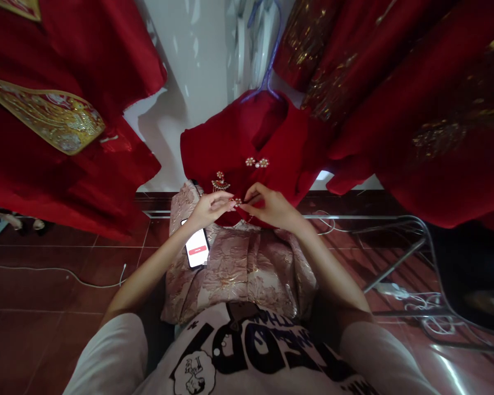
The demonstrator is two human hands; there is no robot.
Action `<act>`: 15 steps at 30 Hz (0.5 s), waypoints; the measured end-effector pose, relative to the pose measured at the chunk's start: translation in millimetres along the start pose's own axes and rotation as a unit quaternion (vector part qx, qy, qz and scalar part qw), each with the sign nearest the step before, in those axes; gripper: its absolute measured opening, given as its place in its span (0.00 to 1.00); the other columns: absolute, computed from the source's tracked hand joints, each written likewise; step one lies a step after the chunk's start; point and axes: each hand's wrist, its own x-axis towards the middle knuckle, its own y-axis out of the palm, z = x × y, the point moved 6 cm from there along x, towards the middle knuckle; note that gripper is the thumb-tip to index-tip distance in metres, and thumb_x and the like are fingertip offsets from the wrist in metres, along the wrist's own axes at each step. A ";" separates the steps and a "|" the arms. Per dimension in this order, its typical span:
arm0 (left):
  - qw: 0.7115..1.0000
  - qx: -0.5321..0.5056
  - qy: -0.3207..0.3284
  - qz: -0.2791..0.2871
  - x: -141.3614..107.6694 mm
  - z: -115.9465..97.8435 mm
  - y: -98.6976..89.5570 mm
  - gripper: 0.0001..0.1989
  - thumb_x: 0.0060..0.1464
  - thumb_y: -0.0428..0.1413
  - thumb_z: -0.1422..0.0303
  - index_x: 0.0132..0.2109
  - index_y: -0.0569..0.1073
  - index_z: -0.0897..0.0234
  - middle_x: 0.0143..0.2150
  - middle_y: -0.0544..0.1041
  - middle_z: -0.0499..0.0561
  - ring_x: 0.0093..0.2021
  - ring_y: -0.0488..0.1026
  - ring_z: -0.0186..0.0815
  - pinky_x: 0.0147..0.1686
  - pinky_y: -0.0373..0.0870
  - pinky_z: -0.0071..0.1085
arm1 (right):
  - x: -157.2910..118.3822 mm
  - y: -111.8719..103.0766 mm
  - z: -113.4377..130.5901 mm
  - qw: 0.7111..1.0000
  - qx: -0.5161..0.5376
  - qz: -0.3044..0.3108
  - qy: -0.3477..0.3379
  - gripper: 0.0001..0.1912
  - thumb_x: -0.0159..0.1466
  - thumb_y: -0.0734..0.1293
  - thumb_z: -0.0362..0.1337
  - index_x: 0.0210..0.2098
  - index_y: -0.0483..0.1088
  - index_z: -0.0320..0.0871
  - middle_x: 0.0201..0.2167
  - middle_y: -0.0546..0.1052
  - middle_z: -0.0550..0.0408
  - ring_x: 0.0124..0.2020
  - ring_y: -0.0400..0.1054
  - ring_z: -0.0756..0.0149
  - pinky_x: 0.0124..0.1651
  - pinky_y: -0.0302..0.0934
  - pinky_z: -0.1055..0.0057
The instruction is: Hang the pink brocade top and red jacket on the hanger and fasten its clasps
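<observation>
A red garment (288,170) hangs on a purple hanger (267,68), its lower part reaching my lap. Two flower-shaped ornaments (257,163) sit on its front, and a fan-shaped ornament with dangling beads (220,182) lies to their left. Below them, my left hand (212,207) and my right hand (269,206) meet at a small flower-shaped clasp (237,202). The fingers of each hand are pinched at its two sides. Under my left wrist a phone (196,247) with a lit screen rests on the pink brocade cloth (247,263) over my lap.
Large red garments with gold embroidery hang at the left (119,66) and right (366,109). A metal-framed chair (432,263) stands at the right. White cables (424,307) lie on the tiled floor (86,296), with another cable crossing it at the left.
</observation>
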 end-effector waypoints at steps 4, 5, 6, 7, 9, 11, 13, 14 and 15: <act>0.999 -0.034 -0.017 -0.008 -9.8 -2.0 -1.3 0.21 0.54 0.60 0.50 0.40 0.78 0.66 0.33 0.82 0.54 0.34 0.81 0.35 0.41 0.81 0.35 | 3.0 17.7 -3.9 0.999 -0.033 -0.041 0.002 0.15 0.57 0.70 0.41 0.34 0.57 0.47 0.30 0.73 0.56 0.31 0.72 0.64 0.35 0.67 0.66; 0.999 -0.030 -0.018 -0.019 -10.5 -0.8 -2.6 0.21 0.54 0.61 0.49 0.39 0.78 0.66 0.33 0.82 0.54 0.33 0.80 0.35 0.41 0.81 0.35 | 3.0 19.4 -2.2 0.998 -0.035 -0.048 -0.004 0.15 0.58 0.69 0.41 0.34 0.56 0.47 0.30 0.73 0.57 0.31 0.71 0.65 0.34 0.67 0.66; 0.999 -0.024 -0.017 -0.029 -10.7 1.0 -3.9 0.21 0.54 0.61 0.50 0.39 0.78 0.66 0.33 0.82 0.53 0.33 0.80 0.35 0.40 0.81 0.35 | 2.9 20.2 0.1 0.998 -0.030 -0.055 -0.012 0.15 0.58 0.69 0.42 0.34 0.56 0.47 0.30 0.72 0.57 0.30 0.71 0.65 0.34 0.66 0.67; 0.999 -0.016 -0.014 -0.036 -10.3 3.3 -4.7 0.20 0.55 0.60 0.50 0.40 0.78 0.65 0.34 0.82 0.53 0.33 0.80 0.34 0.40 0.81 0.35 | 2.9 20.2 2.5 0.998 -0.020 -0.058 -0.019 0.15 0.59 0.69 0.43 0.33 0.57 0.48 0.30 0.72 0.57 0.30 0.71 0.66 0.34 0.66 0.67; 0.999 0.011 -0.001 -0.052 -8.7 8.0 -6.3 0.18 0.59 0.58 0.54 0.44 0.77 0.65 0.39 0.81 0.54 0.38 0.80 0.34 0.42 0.80 0.33 | 2.8 17.9 6.8 0.997 0.003 -0.067 -0.027 0.14 0.61 0.68 0.45 0.34 0.59 0.48 0.31 0.74 0.57 0.32 0.72 0.66 0.35 0.68 0.67; 0.995 0.050 0.027 -0.084 -7.4 11.3 -9.7 0.15 0.60 0.57 0.59 0.50 0.74 0.63 0.49 0.78 0.57 0.46 0.79 0.34 0.45 0.80 0.33 | 2.8 13.7 9.9 0.996 0.005 -0.080 -0.036 0.11 0.63 0.68 0.45 0.34 0.63 0.47 0.33 0.76 0.56 0.34 0.74 0.66 0.38 0.69 0.67; 0.988 0.084 0.057 -0.115 -6.7 14.3 -13.3 0.18 0.60 0.57 0.63 0.55 0.71 0.60 0.59 0.71 0.58 0.55 0.74 0.36 0.48 0.79 0.34 | 2.9 9.4 11.6 0.994 -0.020 -0.092 -0.052 0.06 0.64 0.67 0.41 0.33 0.69 0.47 0.34 0.78 0.56 0.36 0.74 0.66 0.40 0.69 0.66; 0.986 0.091 0.069 -0.124 -6.4 16.1 -14.6 0.20 0.59 0.58 0.64 0.57 0.69 0.58 0.62 0.68 0.58 0.58 0.71 0.37 0.50 0.79 0.35 | 3.1 7.9 11.9 0.993 -0.034 -0.094 -0.059 0.04 0.64 0.67 0.39 0.33 0.71 0.46 0.35 0.79 0.56 0.37 0.74 0.66 0.42 0.69 0.66; 0.985 0.090 0.076 -0.125 -5.9 18.5 -15.3 0.21 0.59 0.58 0.65 0.59 0.68 0.57 0.63 0.66 0.58 0.60 0.70 0.38 0.51 0.78 0.36 | 3.4 7.0 11.6 0.993 -0.046 -0.093 -0.065 0.04 0.64 0.67 0.37 0.34 0.73 0.46 0.36 0.79 0.56 0.38 0.74 0.65 0.43 0.70 0.65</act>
